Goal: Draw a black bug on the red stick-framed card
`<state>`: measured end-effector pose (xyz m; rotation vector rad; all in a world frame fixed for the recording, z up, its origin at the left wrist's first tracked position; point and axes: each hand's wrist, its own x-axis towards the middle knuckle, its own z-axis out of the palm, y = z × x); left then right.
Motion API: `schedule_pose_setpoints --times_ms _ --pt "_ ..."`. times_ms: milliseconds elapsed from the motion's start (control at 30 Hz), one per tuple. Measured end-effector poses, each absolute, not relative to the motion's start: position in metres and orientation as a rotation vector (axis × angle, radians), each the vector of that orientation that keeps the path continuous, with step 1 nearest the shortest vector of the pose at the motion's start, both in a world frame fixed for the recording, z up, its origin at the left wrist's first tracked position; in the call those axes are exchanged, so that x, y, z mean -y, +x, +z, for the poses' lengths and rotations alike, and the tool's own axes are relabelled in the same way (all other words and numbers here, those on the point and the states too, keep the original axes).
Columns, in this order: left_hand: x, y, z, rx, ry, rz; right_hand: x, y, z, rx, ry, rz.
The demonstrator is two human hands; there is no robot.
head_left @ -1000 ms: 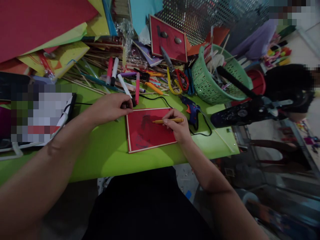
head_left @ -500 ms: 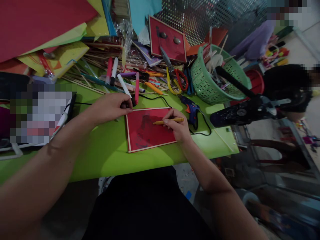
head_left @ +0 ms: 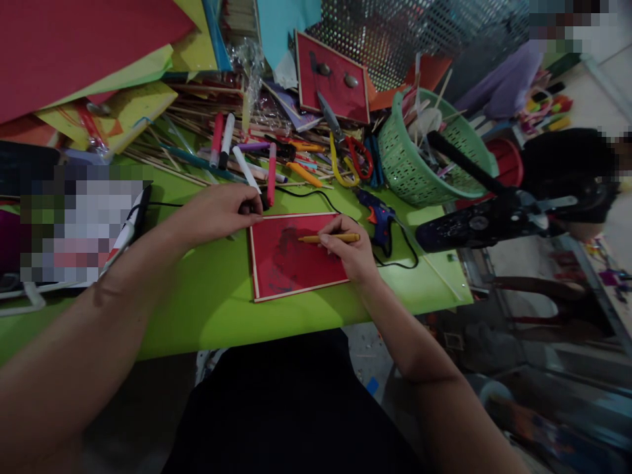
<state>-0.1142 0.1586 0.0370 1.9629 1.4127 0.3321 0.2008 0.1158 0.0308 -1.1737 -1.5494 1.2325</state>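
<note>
While R hand [head_left: 354,252] grips 1 pen [head_left: 310,239]— 1 board [head_left: 306,271] lies below.

And here's the bright green tabletop [head_left: 212,316], its near edge running bare along the front; a red panel [head_left: 269,257] with pale edging lies flat near that edge; just beyond it, a scatter of markers [head_left: 271,174], pink, white and purple among them, some crossing; off to their left, thin wooden sticks [head_left: 165,169] fan out, thickening into a heap towards the back; swing right and there's a blue glue gun [head_left: 381,222] on its side, a black cord [head_left: 399,266] looping beside it; behind that, a green basket [head_left: 405,164], loaded; and a lone thin stick [head_left: 434,266] slants towards the right-hand corner.
</note>
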Motion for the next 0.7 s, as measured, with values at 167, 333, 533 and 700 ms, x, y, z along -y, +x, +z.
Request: schedule_pose_setpoints --times_ms 167,333,533,700 --pt "-0.159 -0.1146 0.0342 -1.415 1.946 0.338 -0.1158 0.2 0.0308 1.55 -1.188 1.241" --pt "-0.1613 -0.1166 0.0294 -1.393 1.955 0.359 -0.1159 0.1982 0.0331 1.549 -1.195 1.229" --pt "-0.1614 -0.1175 0.0298 -1.4 1.96 0.357 -0.1154 0.2 0.0312 1.539 -1.218 1.245" --pt "-0.1602 -0.1175 0.0315 -1.385 1.951 0.372 -0.1154 0.2 0.0311 1.539 -1.209 1.243"
